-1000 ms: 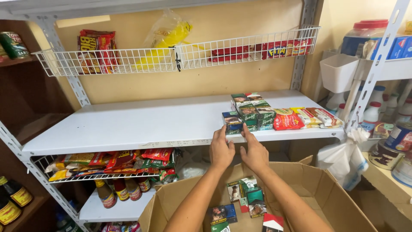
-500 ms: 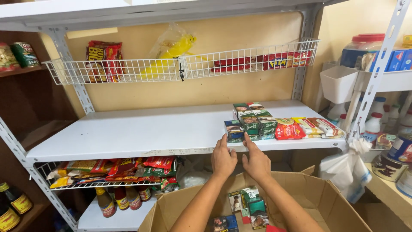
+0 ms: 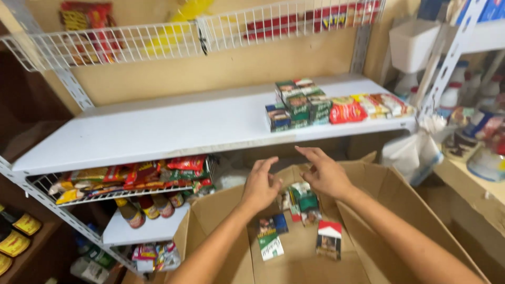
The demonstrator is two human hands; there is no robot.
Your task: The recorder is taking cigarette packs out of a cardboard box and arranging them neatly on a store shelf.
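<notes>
Head view shows me a small cluster of green and white packs (image 3: 302,199) lying at the far end inside the open cardboard box (image 3: 421,221), directly under and between both hands. The packs lie just below the fingers, slightly nearer to the right hand (image 3: 325,172) than to the left hand (image 3: 261,184). They look tumbled, so I cannot tell one clear long axis. Both hands hover over the box with palms turned toward each other, fingers spread and loosely curled, holding nothing; I see no contact with the packs. The forearms come in from the near edge and converge toward the cluster. Nearer to me on the box floor lie a green pack (image 3: 270,243) and a red and white pack (image 3: 329,239), apart from each other. Beyond the box, the white shelf (image 3: 158,131) carries a stack of similar packs (image 3: 297,105) at its right part.
</notes>
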